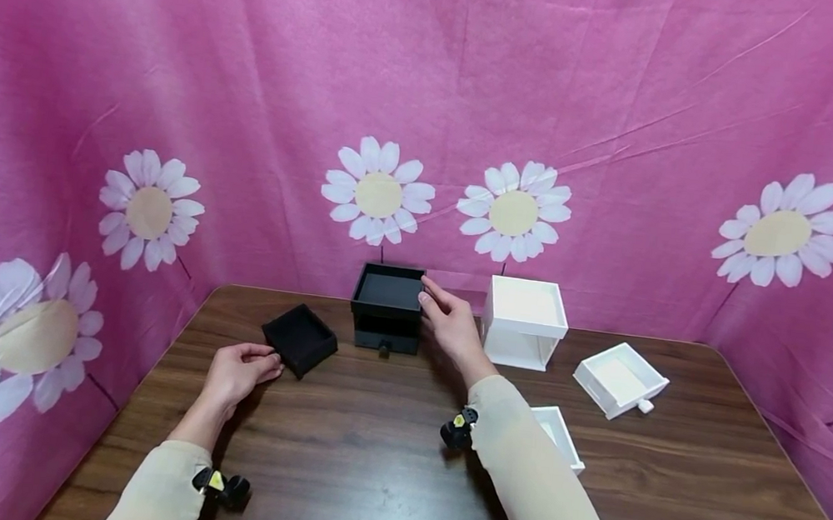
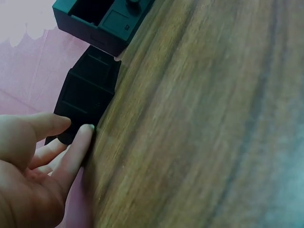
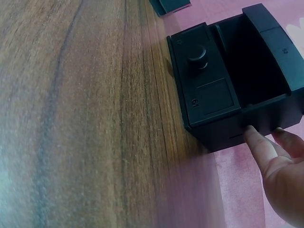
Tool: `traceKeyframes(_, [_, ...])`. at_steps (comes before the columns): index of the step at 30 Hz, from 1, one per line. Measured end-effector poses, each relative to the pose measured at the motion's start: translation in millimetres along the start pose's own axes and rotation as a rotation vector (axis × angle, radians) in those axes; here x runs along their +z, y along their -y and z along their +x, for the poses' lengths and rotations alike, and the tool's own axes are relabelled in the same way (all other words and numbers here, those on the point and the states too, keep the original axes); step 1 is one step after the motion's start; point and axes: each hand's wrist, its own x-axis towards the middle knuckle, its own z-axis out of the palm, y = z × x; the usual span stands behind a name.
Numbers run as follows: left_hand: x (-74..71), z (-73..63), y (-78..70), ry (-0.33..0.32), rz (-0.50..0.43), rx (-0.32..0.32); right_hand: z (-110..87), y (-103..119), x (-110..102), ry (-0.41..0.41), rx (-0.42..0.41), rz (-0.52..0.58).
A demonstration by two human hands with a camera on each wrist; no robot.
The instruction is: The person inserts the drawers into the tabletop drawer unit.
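Observation:
A small black drawer (image 1: 301, 339) lies on the table at the left, its hollow side up. My left hand (image 1: 235, 376) pinches its near end, thumb and fingertips closing around a dark knob-like part in the left wrist view. To its right stands a black box (image 1: 388, 324) with a raised rim, an opening in the front and a knobbed drawer (image 3: 209, 80) below that. My right hand (image 1: 451, 322) touches the box's right side with extended fingers. In the right wrist view, fingertips (image 3: 251, 135) rest against the side wall.
A white box (image 1: 523, 325) with an open front stands right of the black one. Farther right lies a white drawer (image 1: 622, 379) with a knob. Another white tray-like piece (image 1: 563, 442) is partly hidden by the right sleeve. A pink flowered cloth (image 1: 433, 86) hangs behind the wooden table (image 1: 367, 456).

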Motion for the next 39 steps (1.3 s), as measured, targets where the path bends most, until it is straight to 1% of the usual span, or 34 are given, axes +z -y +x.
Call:
traceKeyframes(3, [1.5, -3.1, 0.4, 0.020, -0.016, -0.010, -0.9, 0.7, 0.2, -0.002, 0.004, -0.009])
traceKeyframes(7, [4.0, -6.7, 2.4, 0.034, -0.071, -0.027, -1.5, 1.0, -0.1, -0.008, 0.010, -0.018])
traceKeyframes(10, [4.8, -8.5, 4.5, 0.034, -0.118, -0.038, -1.9, 0.8, -0.5, -0.014, 0.016, -0.024])
traceKeyframes(15, [5.3, -12.8, 6.7, 0.028, -0.168, -0.044, -2.0, 0.7, 0.1, -0.017, 0.020, -0.015])
traceKeyframes(18, [7.0, -16.1, 7.2, 0.014, -0.203, -0.031, -1.5, 1.2, 0.3, -0.015, 0.019, -0.008])
traceKeyframes(25, [15.6, -28.0, 8.7, 0.008, -0.278, 0.001, -0.3, -0.1, -0.2, -0.011, 0.018, -0.006])
traceKeyframes(29, [21.3, -35.4, 7.9, -0.015, -0.318, 0.015, -0.4, -0.2, -0.4, -0.008, 0.009, -0.005])
traceKeyframes(34, [31.1, -44.6, 4.6, -0.031, -0.373, 0.037, -0.7, 0.7, -0.8, -0.008, 0.014, -0.016])
traceKeyframes(39, [44.7, -52.2, 2.6, -0.024, -0.387, 0.065, -0.5, 0.3, -0.3, -0.008, 0.015, -0.015])
